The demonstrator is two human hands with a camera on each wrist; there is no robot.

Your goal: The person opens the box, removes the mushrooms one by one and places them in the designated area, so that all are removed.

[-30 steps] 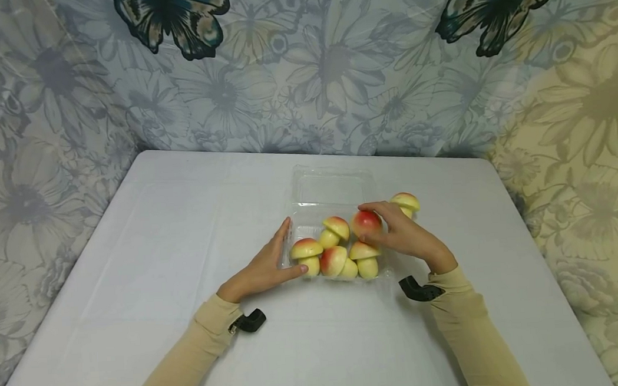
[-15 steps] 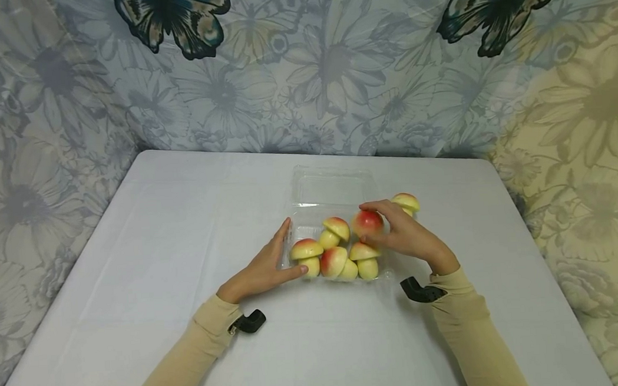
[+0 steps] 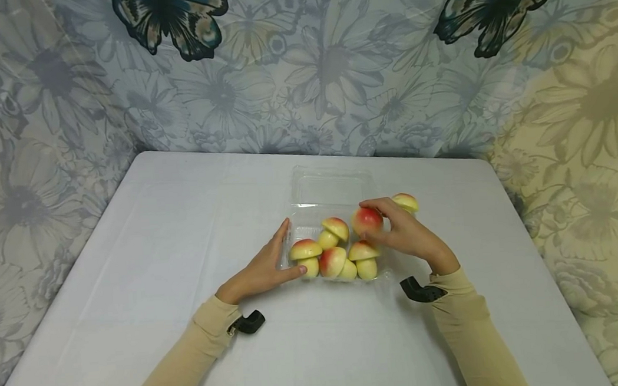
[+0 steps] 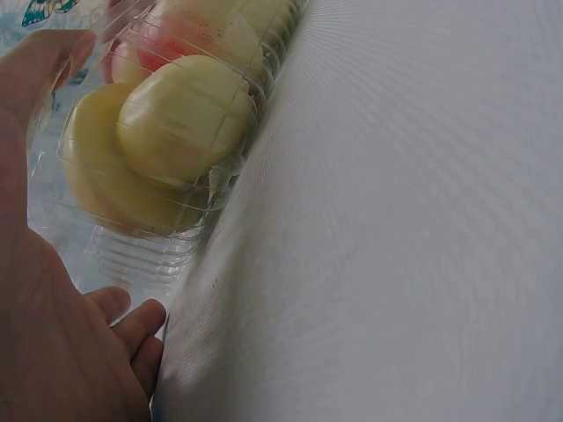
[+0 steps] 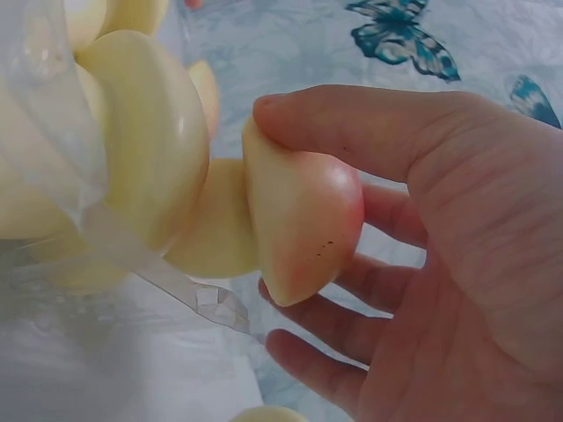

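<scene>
A clear plastic clamshell container (image 3: 295, 229) lies with its lid folded back and several toy mushrooms with yellow-red caps in it. My left hand (image 3: 264, 268) rests against its left side, fingers straight along the wall and thumb at the front corner, beside a mushroom (image 3: 306, 249). In the left wrist view, mushrooms (image 4: 185, 119) press close behind the ribbed wall. My right hand (image 3: 404, 231) grips a red-capped toy mushroom (image 3: 367, 220) by its cap over the container's back right part. The right wrist view shows its cap (image 5: 308, 220) between thumb and fingers, stem toward the other mushrooms.
Another toy mushroom (image 3: 406, 202) lies on the white table (image 3: 183, 212) behind my right hand, partly hidden by it. The transparent lid (image 3: 332, 185) extends toward the back. A flower-patterned wall with butterflies (image 3: 171, 18) stands behind the table.
Almost nothing differs. Both hands stay in place, the right one still gripping the mushroom; the head view has shifted very slightly.
</scene>
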